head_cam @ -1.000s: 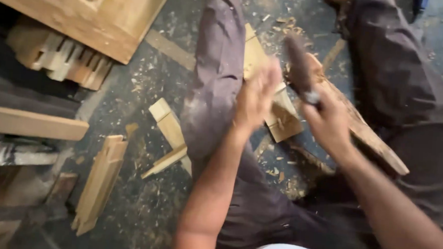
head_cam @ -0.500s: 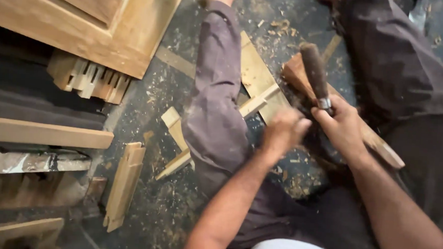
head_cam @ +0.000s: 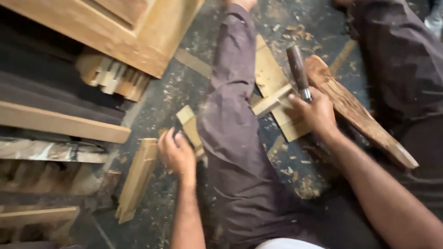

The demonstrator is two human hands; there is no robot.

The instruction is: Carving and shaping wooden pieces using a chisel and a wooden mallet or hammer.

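Two hands are kept busy: a chisel (head_cam: 299,71) is clenched in the right hand (head_cam: 313,112), handle up, while the left hand (head_cam: 177,152) is closed on a small wood offcut (head_cam: 190,127) on the floor (head_cam: 182,85).

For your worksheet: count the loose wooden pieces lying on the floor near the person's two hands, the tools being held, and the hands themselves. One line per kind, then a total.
Loose wooden pieces on the floor: 4 (wood strip, small block, flat board, rough plank)
Tools held: 1 (chisel)
Hands: 2 (left hand, right hand)
Total: 7
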